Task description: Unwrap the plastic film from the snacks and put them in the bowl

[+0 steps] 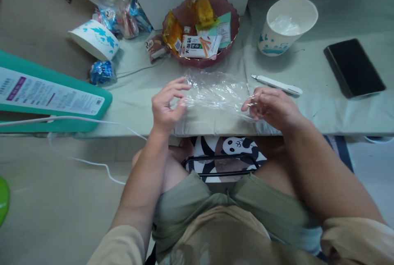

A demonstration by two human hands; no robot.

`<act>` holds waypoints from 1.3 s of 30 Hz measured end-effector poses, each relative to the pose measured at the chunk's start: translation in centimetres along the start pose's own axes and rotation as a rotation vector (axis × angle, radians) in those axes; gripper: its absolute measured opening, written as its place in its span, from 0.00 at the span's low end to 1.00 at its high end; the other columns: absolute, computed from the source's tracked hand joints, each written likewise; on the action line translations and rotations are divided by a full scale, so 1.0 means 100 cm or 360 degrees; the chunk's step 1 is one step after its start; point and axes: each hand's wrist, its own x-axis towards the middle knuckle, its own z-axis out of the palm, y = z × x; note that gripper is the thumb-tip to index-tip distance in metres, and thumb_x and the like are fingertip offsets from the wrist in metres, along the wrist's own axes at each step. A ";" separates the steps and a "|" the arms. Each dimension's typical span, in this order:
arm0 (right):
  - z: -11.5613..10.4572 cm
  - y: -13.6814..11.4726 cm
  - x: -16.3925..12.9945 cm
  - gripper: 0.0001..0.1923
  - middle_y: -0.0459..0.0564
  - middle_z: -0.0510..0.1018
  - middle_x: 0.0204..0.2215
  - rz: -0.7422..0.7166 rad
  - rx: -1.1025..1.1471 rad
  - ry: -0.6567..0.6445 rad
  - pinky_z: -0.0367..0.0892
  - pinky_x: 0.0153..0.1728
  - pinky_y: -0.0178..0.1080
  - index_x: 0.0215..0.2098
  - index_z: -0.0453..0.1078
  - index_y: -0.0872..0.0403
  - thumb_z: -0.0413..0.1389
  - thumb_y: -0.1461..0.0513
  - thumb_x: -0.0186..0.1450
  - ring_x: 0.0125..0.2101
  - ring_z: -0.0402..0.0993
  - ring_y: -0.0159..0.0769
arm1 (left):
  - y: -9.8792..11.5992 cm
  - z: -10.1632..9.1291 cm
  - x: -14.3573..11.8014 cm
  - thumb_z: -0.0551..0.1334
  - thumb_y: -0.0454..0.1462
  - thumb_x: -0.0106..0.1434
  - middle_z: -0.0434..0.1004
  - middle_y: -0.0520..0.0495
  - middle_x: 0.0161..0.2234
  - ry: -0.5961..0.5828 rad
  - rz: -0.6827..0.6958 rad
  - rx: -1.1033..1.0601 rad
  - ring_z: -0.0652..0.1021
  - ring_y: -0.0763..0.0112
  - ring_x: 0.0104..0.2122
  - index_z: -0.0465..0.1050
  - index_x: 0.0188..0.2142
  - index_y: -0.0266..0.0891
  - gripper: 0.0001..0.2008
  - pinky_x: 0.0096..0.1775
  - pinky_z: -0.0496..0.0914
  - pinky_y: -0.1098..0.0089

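A clear, crinkled plastic bag (pixel 215 92) stretches between my two hands above the front of the cloth-covered table. My left hand (pixel 168 103) pinches its left end between thumb and fingers. At the other end, my right hand (pixel 271 105) has its fingers closed on the plastic. Just behind my right hand lies a white utility knife (pixel 277 85). Beyond the bag sits a pink scalloped bowl (pixel 200 62) holding several snack packets, among them a white snack packet (pixel 200 46).
At the back right stands a paper cup (pixel 272 45) with crumpled clear plastic inside. A black phone (pixel 353 68) lies farther right. On the left are a tipped paper cup (pixel 95 39), a blue wrapper (pixel 102 72), a teal box (pixel 104 101) and a white cable (pixel 92 120).
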 end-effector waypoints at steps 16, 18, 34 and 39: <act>0.023 0.022 -0.003 0.12 0.44 0.77 0.26 -0.0218 -0.0143 0.0541 0.73 0.28 0.37 0.35 0.65 0.48 0.62 0.53 0.65 0.24 0.75 0.31 | -0.015 -0.019 0.009 0.68 0.48 0.63 0.59 0.59 0.14 0.0293 -0.0617 -0.0720 0.73 0.77 0.18 0.65 0.23 0.41 0.20 0.26 0.69 0.77; 0.025 0.024 0.001 0.12 0.41 0.75 0.25 -0.0187 -0.0121 0.0689 0.65 0.19 0.33 0.37 0.63 0.47 0.61 0.53 0.65 0.18 0.69 0.28 | -0.013 -0.019 0.009 0.69 0.46 0.62 0.65 0.58 0.16 0.0114 -0.0748 -0.0771 0.77 0.76 0.21 0.69 0.26 0.41 0.16 0.26 0.71 0.77; 0.028 0.020 -0.006 0.38 0.47 0.74 0.20 0.0177 -0.1530 0.0757 0.70 0.35 0.53 0.69 0.59 0.54 0.60 0.54 0.64 0.27 0.75 0.50 | -0.022 -0.039 0.004 0.63 0.42 0.61 0.70 0.50 0.19 -0.0443 -0.1023 0.0698 0.71 0.67 0.23 0.71 0.25 0.41 0.10 0.29 0.63 0.67; 0.034 0.022 -0.016 0.40 0.63 0.76 0.44 -0.0110 -0.1962 0.0815 0.71 0.40 0.57 0.70 0.58 0.53 0.60 0.54 0.62 0.42 0.75 0.57 | -0.029 -0.030 0.008 0.71 0.41 0.55 0.78 0.41 0.44 -0.0179 -0.0752 0.0595 0.78 0.56 0.43 0.74 0.53 0.42 0.25 0.48 0.72 0.59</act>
